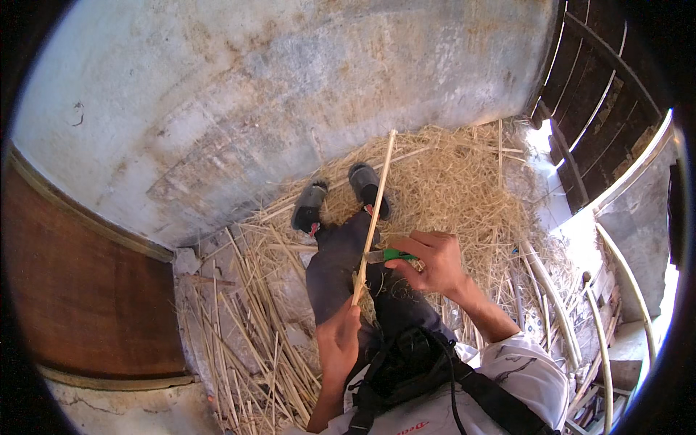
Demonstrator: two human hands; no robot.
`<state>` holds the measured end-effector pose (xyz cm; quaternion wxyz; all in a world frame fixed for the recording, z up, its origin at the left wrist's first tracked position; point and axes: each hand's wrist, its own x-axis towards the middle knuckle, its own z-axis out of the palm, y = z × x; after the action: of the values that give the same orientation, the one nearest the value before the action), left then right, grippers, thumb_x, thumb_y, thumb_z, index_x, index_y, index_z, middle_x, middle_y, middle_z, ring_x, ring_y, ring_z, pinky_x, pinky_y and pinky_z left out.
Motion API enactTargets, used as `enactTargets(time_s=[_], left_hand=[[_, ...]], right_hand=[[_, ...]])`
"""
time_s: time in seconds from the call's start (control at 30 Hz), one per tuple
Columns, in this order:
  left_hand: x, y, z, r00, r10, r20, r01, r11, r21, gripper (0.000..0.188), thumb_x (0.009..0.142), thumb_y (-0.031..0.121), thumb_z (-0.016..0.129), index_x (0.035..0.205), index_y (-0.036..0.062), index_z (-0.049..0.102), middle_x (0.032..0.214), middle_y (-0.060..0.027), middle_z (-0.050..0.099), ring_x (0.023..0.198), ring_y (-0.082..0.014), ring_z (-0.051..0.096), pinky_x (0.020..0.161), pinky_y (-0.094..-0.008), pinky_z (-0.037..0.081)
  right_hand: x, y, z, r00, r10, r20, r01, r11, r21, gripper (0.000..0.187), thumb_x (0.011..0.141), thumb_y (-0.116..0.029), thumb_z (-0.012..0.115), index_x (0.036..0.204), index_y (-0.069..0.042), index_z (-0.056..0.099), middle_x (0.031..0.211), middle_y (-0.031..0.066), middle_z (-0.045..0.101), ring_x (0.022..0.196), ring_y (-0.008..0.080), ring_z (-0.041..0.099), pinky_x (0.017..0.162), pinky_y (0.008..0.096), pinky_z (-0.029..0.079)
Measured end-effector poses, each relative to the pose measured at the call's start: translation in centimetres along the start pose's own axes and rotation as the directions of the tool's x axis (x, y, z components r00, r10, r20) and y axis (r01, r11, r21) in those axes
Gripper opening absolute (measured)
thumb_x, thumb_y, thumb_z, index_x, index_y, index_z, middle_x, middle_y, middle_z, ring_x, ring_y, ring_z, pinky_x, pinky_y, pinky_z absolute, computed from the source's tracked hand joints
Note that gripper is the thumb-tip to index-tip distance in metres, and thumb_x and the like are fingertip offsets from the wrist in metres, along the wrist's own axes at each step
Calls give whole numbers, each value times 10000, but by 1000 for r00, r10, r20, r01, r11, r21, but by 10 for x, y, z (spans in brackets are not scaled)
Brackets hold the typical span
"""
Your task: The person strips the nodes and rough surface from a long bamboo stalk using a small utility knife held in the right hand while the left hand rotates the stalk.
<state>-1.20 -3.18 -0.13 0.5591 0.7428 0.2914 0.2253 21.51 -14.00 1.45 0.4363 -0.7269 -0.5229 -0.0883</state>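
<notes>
My left hand is closed round the lower end of a long pale strip, which looks like split bamboo. The strip slants up and away over my legs, its far tip near the wall. In my right hand is a green-handled knife, gripped by the handle. Its short blade points left and meets the strip a little above my left hand. Thin curled shavings hang by the blade, over my dark trousers.
A thick heap of pale shavings covers the floor ahead and right, around my dark shoes. Long thin strips lie in a pile at left. A stained wall stands ahead, a brown wooden door left, and curved poles right.
</notes>
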Motion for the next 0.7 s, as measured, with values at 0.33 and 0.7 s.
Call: enactTargets(time_s=[0.33, 0.7], left_hand=[[-5, 8, -7, 997, -11, -73, 17, 996, 90, 331, 1086, 161, 619, 1326, -51, 704, 722, 3, 503, 674, -63, 449, 574, -280, 389], [-46, -9, -8, 997, -74, 17, 69, 979, 193, 281, 1032, 160, 716, 1263, 8, 762, 632, -14, 512, 619, -45, 413, 511, -289, 349]], right_hand=[[12, 8, 5, 999, -45, -20, 43, 996, -80, 273, 815, -274, 877, 1022, -122, 786, 811, 57, 730, 640, 285, 692, 579, 400, 536], [68, 123, -30, 834, 403, -377, -509, 826, -243, 398, 1056, -435, 631, 1066, -60, 766, 679, 146, 666, 575, 255, 637, 562, 408, 484]])
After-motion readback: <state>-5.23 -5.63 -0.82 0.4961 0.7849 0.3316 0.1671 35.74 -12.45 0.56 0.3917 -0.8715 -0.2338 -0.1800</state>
